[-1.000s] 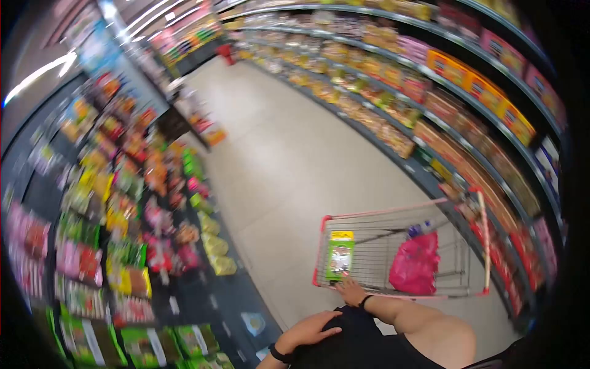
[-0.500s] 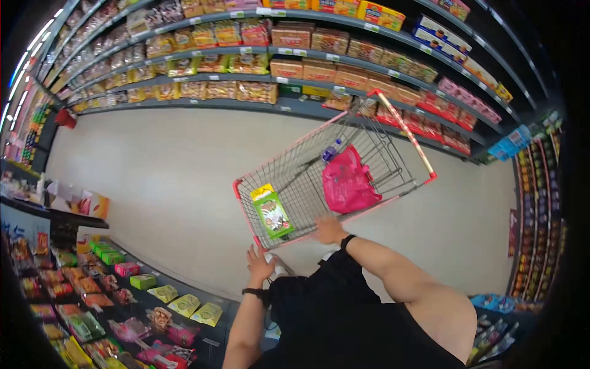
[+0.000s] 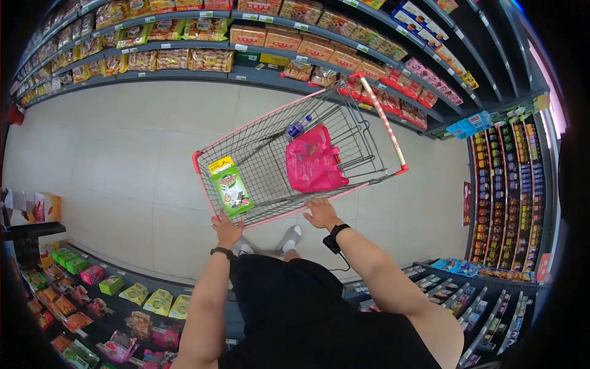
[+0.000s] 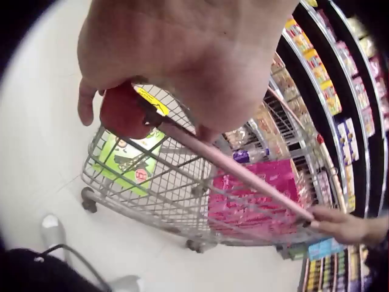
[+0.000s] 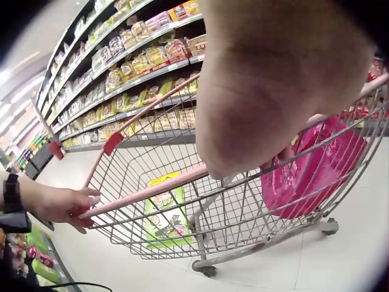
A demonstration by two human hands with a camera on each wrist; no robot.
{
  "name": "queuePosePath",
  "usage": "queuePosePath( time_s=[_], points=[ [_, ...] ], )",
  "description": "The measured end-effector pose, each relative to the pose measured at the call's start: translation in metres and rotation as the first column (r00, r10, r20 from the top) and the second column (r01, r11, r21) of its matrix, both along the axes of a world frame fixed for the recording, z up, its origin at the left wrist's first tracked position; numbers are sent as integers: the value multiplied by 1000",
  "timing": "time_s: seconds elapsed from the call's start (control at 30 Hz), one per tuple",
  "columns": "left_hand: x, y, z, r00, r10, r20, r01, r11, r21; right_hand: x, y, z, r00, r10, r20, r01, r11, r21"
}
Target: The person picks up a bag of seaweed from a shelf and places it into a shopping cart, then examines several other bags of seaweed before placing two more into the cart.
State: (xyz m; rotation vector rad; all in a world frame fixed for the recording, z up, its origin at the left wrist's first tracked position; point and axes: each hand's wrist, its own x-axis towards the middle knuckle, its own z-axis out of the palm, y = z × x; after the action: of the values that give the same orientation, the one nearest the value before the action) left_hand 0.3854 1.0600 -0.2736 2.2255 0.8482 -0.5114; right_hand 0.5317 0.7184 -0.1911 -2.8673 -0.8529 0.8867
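Note:
A wire shopping cart [image 3: 196, 162] with pink rails stands at an angle in front of me. My left hand [image 3: 227, 232] grips its near front corner, and the right wrist view shows those fingers [image 5: 76, 205] curled over the rail end. Farther along the same side rail, my right hand [image 3: 322, 214] holds on with the thumb spread. Inside the cart, a green and yellow snack packet [image 3: 232, 189] lies at the front end. Toward the handle [image 3: 383, 120] rests a bright pink bag [image 3: 313, 161], with a purple-labelled bottle [image 3: 297, 128] beside it.
Shelves of packaged food [image 3: 209, 59] run along the far side of the aisle. A low display of bagged snacks [image 3: 135, 293] lies at the near left. Racks of small goods [image 3: 507, 197] stand at the right. My shoes [image 3: 291, 237] are just behind the cart.
The view has swung right and down toward the cart. My left hand has come from my body to the cart's corner and now grips it. The right hand stays at the side rail.

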Motion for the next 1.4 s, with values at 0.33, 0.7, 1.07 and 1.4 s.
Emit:
queuePosePath(
  time_s=[0.33, 0.7, 1.07, 1.4],
  points=[
    [57, 32, -34, 986, -153, 74, 147, 986, 74, 24, -1, -29, 990, -89, -111, 98, 992, 78],
    [103, 2, -88, 943, -263, 204, 251, 965, 80, 155, 40, -158, 775, -141, -616, 157, 987, -29],
    [173, -26, -88, 898, -441, 6, 440, 898, 23, 163, 174, -438, 558, -217, -801, 471, 877, 91],
    [264, -29, -119, 855, -496, -151, 471, 865, -172, 215, 147, -422, 450, -459, -766, 732, 681, 22]
  ],
)
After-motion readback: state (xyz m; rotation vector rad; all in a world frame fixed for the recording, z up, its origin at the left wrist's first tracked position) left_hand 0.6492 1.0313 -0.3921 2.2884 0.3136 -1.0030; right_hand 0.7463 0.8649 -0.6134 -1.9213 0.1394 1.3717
